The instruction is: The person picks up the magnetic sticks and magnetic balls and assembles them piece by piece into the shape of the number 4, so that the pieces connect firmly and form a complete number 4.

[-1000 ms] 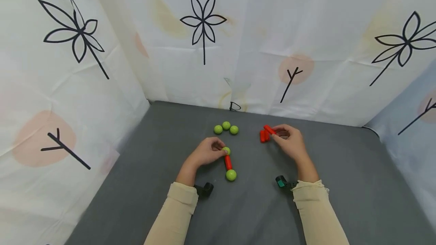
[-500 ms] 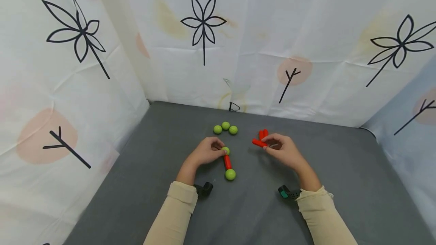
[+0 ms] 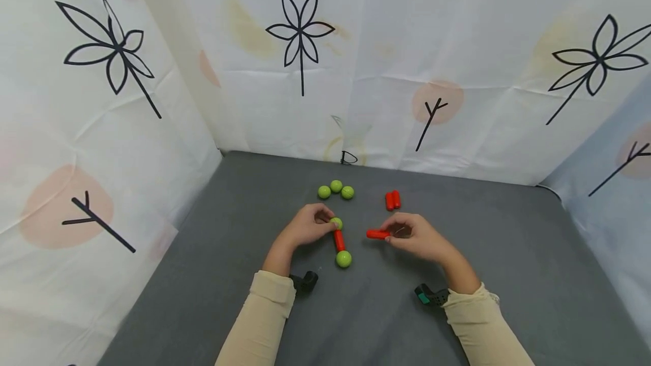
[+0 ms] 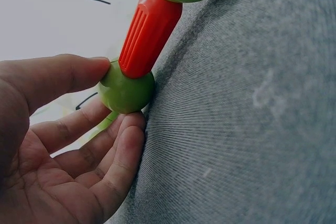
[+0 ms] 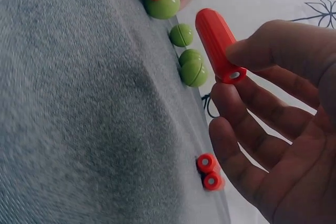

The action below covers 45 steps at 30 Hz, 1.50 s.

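My left hand (image 3: pixel 311 225) pinches a green ball (image 4: pixel 126 90) between thumb and fingers. A ridged red rod (image 4: pixel 149 32) joins that ball to a second green ball (image 3: pixel 343 259) nearer to me, the three forming a line on the grey surface. To the right, my right hand (image 3: pixel 414 235) holds another red rod (image 5: pixel 218 43) between thumb and fingertips, raised over the cloth. The rod points left toward the joined pieces, with a gap between them. A small silvery disc shows in its near end in the right wrist view.
Two red rods (image 3: pixel 393 200) lie side by side behind my right hand. Three loose green balls (image 3: pixel 336 186) sit in a cluster toward the back of the grey table (image 3: pixel 274 179). A white patterned curtain (image 3: pixel 386 44) stands along the back and sides.
My right hand has carried the red rod away from the other two, toward me and to the left, turning it more level. The left hand stays on the green ball.
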Available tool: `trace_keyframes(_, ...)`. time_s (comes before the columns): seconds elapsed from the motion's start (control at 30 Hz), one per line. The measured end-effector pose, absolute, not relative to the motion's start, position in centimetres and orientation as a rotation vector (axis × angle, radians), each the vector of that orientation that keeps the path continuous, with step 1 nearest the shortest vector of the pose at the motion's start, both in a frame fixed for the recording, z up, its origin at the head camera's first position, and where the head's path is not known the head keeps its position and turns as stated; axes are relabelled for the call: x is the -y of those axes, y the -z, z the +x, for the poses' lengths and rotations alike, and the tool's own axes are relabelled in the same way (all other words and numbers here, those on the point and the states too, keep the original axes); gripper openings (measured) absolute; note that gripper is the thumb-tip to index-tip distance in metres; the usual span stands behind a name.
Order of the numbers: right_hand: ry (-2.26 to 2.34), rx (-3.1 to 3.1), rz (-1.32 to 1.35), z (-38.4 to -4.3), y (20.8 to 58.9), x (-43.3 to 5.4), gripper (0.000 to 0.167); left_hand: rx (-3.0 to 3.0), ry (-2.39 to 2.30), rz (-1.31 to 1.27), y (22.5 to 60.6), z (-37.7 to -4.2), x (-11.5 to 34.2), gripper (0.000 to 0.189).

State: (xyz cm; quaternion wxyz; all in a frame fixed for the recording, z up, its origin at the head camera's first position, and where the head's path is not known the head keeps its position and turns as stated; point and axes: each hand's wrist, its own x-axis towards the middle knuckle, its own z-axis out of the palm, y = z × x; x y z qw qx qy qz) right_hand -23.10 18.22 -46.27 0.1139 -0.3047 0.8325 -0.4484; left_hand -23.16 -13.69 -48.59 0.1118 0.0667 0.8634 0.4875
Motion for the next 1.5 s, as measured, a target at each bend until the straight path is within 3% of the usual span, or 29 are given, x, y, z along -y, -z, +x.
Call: trace_keyframes(1.5, 1.196, -2.326, -1.031, -21.3, 45.8, -15.2, 0.017, -2.498, -1.453, 0.192, 48.3, -23.3, 13.6, 0.024)
